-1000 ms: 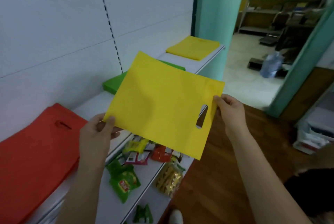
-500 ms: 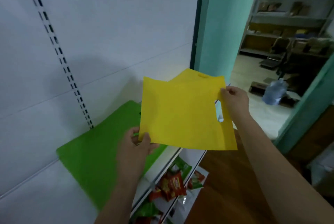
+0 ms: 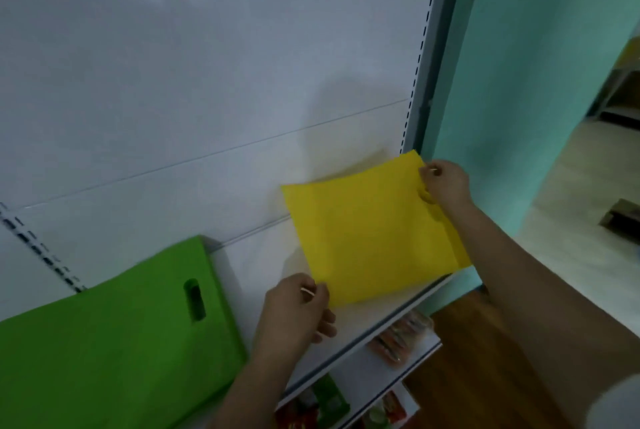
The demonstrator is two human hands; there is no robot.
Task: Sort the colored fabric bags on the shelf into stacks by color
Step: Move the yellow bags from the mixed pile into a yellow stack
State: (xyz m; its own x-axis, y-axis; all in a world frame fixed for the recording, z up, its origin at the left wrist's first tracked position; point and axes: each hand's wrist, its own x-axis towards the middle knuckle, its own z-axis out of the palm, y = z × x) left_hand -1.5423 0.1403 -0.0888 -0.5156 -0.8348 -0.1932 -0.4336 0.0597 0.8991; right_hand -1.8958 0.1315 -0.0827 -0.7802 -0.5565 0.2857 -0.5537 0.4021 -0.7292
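I have the flat yellow fabric bag low over the right end of the white metal shelf, my left hand pinching its near corner, my right hand pinching the far edge by the handle slot. The green fabric bag stack lies well apart to the left. If I let go unevenly, the bag's right edge, already overhanging the shelf end, could slide off. Half a second ago I held the bag up in front of the green stack; it is now lowered and further right
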